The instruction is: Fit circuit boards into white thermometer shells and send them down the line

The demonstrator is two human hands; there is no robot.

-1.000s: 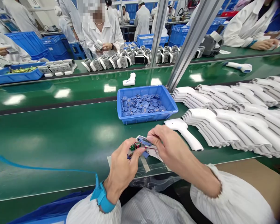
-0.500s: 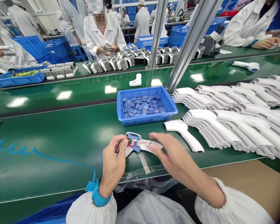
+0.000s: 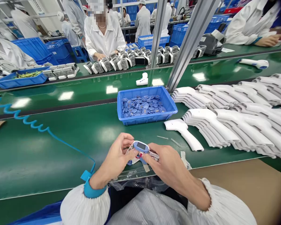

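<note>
While both hands work close above the near edge of the green conveyor belt (image 3: 49, 162), the left hand (image 3: 113, 156) and right hand (image 3: 168, 170) curve toward each other, their fingers pinching one white thermometer housing (image 3: 131, 151) from either side. Its blue display module (image 3: 140, 146) faces up between them, held clear of the belt and tilted toward the wearer. One blue wrist strap (image 3: 93, 190) circles the left wrist, and its coiled blue cord (image 3: 30, 122) runs away to the left, apparently an antistatic tether. Two thin metal slivers (image 3: 170, 140) lie on the belt just right of the hands. Directly ahead, within easy reach, one blue plastic tray (image 3: 145, 120) holds blue modules (image 3: 142, 106), too many and too overlapped to count. To its right, one loose white housing shell (image 3: 184, 134) lies beside several nested rows of white housing shells (image 3: 243, 128), stacked for compact storage; their total cannot be counted. Beyond, on a second belt, a co-worker (image 3: 103, 36) rests a hand by a long row of grey-and-white assemblies (image 3: 124, 61).
</note>
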